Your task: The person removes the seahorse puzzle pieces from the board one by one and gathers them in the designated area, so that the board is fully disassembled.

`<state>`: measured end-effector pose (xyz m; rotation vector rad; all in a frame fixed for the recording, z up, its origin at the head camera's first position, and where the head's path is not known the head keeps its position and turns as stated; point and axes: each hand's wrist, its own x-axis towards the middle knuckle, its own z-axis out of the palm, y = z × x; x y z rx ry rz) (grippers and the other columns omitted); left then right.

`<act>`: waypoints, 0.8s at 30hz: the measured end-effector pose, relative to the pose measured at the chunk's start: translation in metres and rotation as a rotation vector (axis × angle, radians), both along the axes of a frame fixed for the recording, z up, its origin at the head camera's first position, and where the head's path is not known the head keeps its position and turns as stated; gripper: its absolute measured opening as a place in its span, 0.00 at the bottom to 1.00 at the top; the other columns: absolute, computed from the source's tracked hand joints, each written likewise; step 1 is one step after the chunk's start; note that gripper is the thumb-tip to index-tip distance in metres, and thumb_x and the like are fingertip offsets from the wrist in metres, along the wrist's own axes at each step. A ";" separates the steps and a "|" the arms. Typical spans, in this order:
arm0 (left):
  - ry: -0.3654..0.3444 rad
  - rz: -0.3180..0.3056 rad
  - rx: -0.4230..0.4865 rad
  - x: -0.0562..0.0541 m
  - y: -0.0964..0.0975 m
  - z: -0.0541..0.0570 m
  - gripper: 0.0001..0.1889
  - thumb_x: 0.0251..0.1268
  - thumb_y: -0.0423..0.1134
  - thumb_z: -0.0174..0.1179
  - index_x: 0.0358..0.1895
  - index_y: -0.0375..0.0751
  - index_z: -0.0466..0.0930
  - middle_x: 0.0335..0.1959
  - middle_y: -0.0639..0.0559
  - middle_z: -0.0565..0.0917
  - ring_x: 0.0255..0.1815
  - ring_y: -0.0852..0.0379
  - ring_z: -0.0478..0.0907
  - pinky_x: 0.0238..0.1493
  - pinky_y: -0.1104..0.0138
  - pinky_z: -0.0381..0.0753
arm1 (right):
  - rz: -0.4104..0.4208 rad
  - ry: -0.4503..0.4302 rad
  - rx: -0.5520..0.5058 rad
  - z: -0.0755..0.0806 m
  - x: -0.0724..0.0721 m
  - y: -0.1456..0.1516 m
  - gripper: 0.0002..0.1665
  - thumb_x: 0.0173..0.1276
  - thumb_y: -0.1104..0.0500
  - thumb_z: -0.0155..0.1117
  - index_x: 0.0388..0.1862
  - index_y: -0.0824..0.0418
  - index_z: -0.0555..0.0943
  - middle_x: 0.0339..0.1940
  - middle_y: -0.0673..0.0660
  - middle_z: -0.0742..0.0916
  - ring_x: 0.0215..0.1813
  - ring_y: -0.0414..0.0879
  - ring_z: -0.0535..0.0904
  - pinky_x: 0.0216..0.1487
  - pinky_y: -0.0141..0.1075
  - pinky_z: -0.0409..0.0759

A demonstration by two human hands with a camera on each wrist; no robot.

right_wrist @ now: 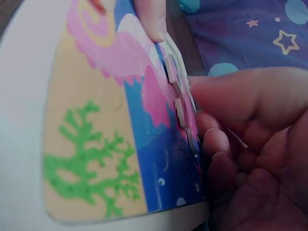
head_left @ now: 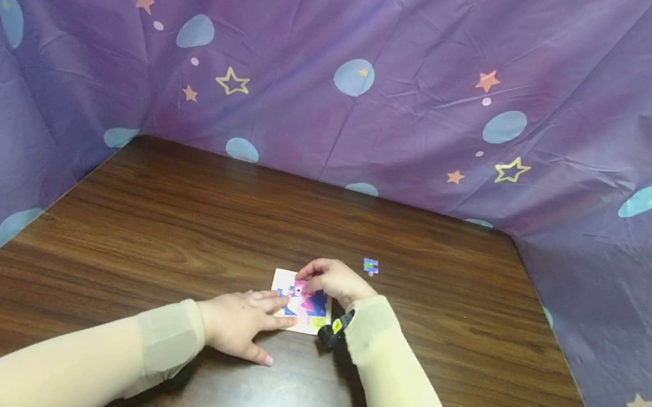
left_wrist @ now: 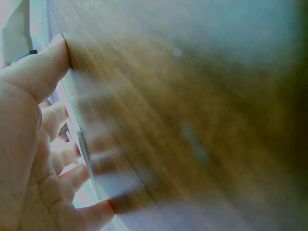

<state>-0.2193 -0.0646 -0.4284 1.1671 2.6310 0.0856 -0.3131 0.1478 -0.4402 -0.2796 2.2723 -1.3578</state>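
A small jigsaw puzzle (head_left: 311,308) in a white frame lies on the table, showing a pink sea creature on blue, with green coral in the right wrist view. My left hand (head_left: 239,325) lies spread over its left side, fingertips touching the board. At the far edge my right hand (head_left: 338,282) pinches a pink puzzle piece (right_wrist: 189,126) between thumb and curled fingers, partly hidden. A gap shows between that piece and the pieces beside it. One loose puzzle piece (head_left: 371,266) lies beyond my right hand.
The brown wooden table (head_left: 224,217) extends around the puzzle. A purple curtain (head_left: 292,87) with stars and blue ovals stands along its back and sides. A black wrist device (head_left: 333,331) hangs under my right wrist beside the puzzle.
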 end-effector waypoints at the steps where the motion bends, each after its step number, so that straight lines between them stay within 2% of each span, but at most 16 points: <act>1: 0.000 0.000 0.001 0.000 0.000 0.000 0.39 0.60 0.67 0.55 0.74 0.61 0.60 0.76 0.47 0.55 0.76 0.46 0.51 0.70 0.50 0.59 | 0.013 0.009 0.003 0.000 0.000 0.000 0.19 0.47 0.74 0.68 0.41 0.66 0.83 0.33 0.52 0.83 0.37 0.43 0.75 0.40 0.32 0.73; 6: 0.002 0.002 0.000 0.001 0.000 0.001 0.38 0.60 0.67 0.55 0.74 0.60 0.60 0.76 0.46 0.55 0.76 0.46 0.51 0.70 0.50 0.59 | 0.055 0.056 0.011 -0.002 0.000 -0.001 0.20 0.47 0.77 0.70 0.41 0.68 0.82 0.32 0.52 0.81 0.36 0.42 0.73 0.37 0.30 0.73; 16: 0.010 -0.004 0.005 0.001 0.000 0.001 0.39 0.59 0.66 0.56 0.73 0.60 0.60 0.76 0.46 0.56 0.75 0.47 0.52 0.69 0.50 0.60 | 0.048 0.179 0.092 -0.005 0.002 -0.006 0.17 0.47 0.73 0.74 0.37 0.66 0.81 0.29 0.51 0.79 0.33 0.42 0.72 0.37 0.31 0.73; 24: 0.011 -0.009 0.007 0.001 0.000 0.002 0.39 0.60 0.66 0.56 0.73 0.59 0.61 0.76 0.45 0.56 0.75 0.46 0.53 0.69 0.50 0.61 | 0.017 0.149 0.052 -0.004 0.003 -0.007 0.18 0.46 0.74 0.74 0.36 0.66 0.80 0.29 0.52 0.78 0.34 0.43 0.72 0.37 0.30 0.72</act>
